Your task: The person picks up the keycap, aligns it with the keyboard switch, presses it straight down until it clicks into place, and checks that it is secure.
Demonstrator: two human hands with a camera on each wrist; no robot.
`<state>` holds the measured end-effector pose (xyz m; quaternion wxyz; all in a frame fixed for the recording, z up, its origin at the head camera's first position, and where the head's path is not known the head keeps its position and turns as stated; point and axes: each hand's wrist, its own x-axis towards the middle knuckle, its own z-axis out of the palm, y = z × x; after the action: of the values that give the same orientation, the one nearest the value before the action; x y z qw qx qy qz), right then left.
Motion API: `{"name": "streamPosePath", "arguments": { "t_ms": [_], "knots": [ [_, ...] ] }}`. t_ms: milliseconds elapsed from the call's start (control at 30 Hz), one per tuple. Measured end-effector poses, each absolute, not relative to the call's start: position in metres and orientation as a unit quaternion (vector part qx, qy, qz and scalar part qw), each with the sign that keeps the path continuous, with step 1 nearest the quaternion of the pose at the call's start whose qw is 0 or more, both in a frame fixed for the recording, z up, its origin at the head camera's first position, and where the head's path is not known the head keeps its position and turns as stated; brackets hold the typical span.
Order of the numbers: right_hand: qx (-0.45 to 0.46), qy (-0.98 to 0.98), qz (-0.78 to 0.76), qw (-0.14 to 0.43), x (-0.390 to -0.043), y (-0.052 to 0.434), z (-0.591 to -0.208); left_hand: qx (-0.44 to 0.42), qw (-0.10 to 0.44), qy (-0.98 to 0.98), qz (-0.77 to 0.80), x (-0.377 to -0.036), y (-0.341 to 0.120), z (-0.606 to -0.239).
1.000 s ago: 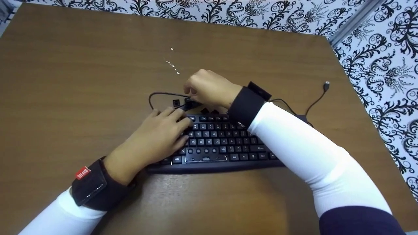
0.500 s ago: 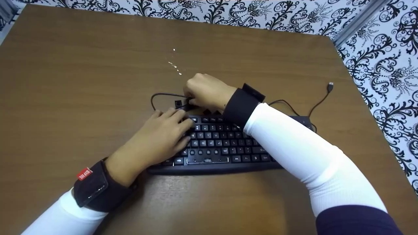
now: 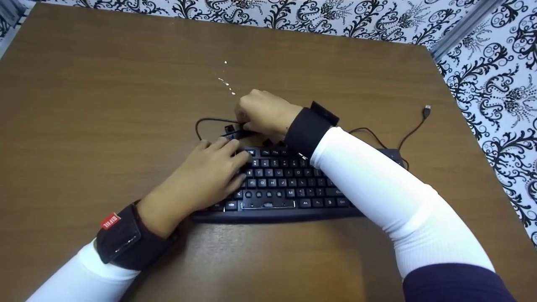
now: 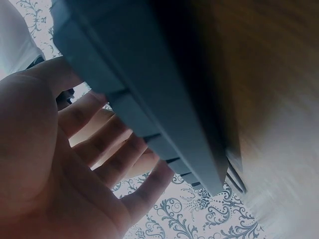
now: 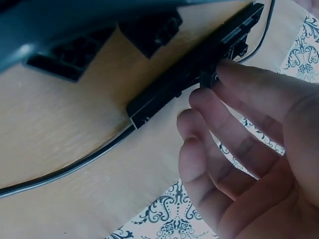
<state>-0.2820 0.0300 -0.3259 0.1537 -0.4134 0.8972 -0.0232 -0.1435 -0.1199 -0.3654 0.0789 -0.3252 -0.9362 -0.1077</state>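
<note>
left hand [image 3: 205, 174]: fingers flat, slightly spread on keyboard [image 3: 289, 184], pinning it steady
right hand [image 3: 264, 113]: fingertips [image 5: 224, 69] pinch long black keycap [image 5: 194, 69] behind keyboard, beside cable [image 3: 205, 121]

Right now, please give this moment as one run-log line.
left hand: flat on keyboard | right hand: pinches black bar behind it | cable: on table
</note>
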Motion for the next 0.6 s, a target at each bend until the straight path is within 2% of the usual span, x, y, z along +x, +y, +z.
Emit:
{"name": "streamPosePath", "arguments": {
  "t_ms": [233,600],
  "knots": [
    [-0.427,0.894,-0.034,0.132,-0.2813,0.0325,-0.3249,-0.329,0.091,-0.934,-0.105,-0.1437,-0.1202,-0.3659],
    [-0.412,0.9,-0.029,0.137,-0.2763,0.0334,-0.3296,-0.327,0.089,-0.934,-0.112,-0.1429,-0.12,-0.3663]
  ]
}}
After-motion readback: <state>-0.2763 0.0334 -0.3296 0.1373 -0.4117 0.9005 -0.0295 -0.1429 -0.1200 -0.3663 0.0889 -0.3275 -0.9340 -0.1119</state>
